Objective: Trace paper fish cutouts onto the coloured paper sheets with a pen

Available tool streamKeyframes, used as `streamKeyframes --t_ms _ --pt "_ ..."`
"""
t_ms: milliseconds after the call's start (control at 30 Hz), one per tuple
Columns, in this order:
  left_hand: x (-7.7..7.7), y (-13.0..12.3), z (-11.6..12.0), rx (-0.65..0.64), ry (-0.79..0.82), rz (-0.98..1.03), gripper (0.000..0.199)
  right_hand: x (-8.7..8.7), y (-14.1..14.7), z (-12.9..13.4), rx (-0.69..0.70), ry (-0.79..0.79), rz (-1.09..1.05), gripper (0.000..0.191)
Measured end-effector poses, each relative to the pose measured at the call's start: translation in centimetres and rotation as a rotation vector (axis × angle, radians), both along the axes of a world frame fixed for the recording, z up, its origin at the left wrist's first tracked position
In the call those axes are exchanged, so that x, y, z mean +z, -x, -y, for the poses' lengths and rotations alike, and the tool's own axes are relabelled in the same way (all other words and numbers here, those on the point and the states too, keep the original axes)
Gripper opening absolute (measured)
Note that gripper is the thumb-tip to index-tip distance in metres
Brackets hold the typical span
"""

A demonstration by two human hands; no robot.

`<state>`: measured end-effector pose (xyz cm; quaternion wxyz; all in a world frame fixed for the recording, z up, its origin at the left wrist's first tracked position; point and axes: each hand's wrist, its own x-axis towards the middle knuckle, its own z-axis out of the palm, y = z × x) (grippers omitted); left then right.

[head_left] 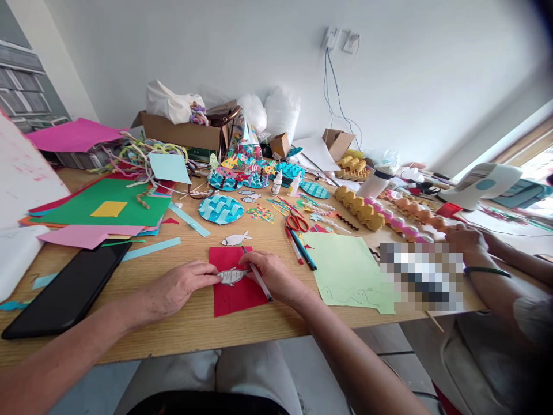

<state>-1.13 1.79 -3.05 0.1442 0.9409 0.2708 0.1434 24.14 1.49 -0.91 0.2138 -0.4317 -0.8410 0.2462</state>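
Note:
In the head view a white paper fish (232,276) with drawn black lines lies on a red sheet of paper (221,304) in front of me. The fingertips of my left hand (184,285) are closed at the fish's left end, holding it against the sheet. My right hand (272,276) grips a pen (260,282) slantwise, its fingers by the fish's right end. A small dark pencil-like mark shows on the red sheet below the fish. Just beyond the sheet lies another paper fish (236,238).
A light green sheet (345,265) with drawn fish lies right, near markers (302,248) and red-handled scissors (297,222). A black tablet (64,294) and coloured papers (78,207) lie left. Beyond stands a blue woven paper plate (221,208). A co-worker's hands (466,239) work at right.

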Motion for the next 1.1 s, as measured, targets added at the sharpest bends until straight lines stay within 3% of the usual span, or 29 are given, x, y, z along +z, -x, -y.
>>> streamKeyframes --t_ms 367,600,1000,1100 --pt "-1.3 -0.8 1.1 0.067 -0.12 -0.019 0.049 -0.3 -0.4 -0.2 -0.011 0.002 -0.068 0.018" --pt "-1.5 -0.7 1.2 0.11 -0.06 -0.01 0.046 0.6 -2.8 -0.5 -0.244 -0.005 -0.343 0.016" --pt "-1.7 -1.1 1.4 0.112 -0.05 0.042 0.048 1.0 -0.7 0.3 -0.067 0.07 -0.226 0.011" --pt "-1.7 -0.9 1.4 0.108 -0.053 0.015 0.051 1.2 -0.8 -0.3 -0.11 0.035 -0.262 0.01"
